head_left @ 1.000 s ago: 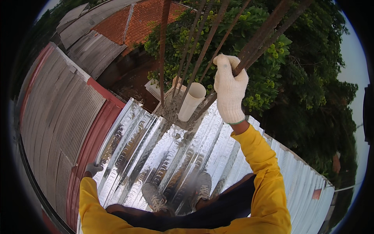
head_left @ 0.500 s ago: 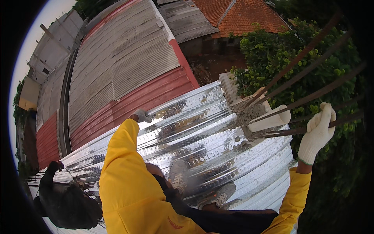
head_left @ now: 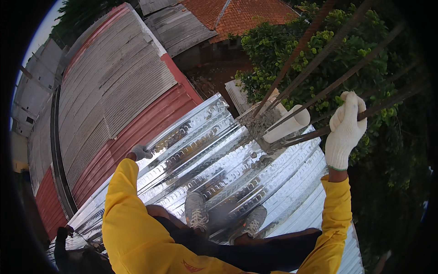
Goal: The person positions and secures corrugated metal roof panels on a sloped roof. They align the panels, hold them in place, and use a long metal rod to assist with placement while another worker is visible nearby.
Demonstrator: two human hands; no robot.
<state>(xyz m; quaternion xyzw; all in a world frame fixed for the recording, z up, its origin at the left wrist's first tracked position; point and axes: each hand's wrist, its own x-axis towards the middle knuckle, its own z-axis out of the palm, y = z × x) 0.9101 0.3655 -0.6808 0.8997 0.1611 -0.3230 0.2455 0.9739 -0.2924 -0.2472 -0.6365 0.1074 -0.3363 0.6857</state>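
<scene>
1. The head camera looks from the wearer's head steeply downward, on the metal deck point(head_left: 292, 166).
2. It is near to the yellow sleeves point(head_left: 119, 196), at eight and four o'clock, and farther from the shoes point(head_left: 197, 211), at six.
3. Its wide fisheye picture reaches also a distant grey roof point(head_left: 114, 80) at ten o'clock.

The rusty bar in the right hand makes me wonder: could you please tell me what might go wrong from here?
The right hand is closed around the rusty bar; if that grip slipped, the person could lose balance. The grey shoes stand on shiny, ribbed metal sheets, so a foot might slide or catch on a rib. The left hand is at the sheets' edge, which might snag its glove if sharp.
</scene>
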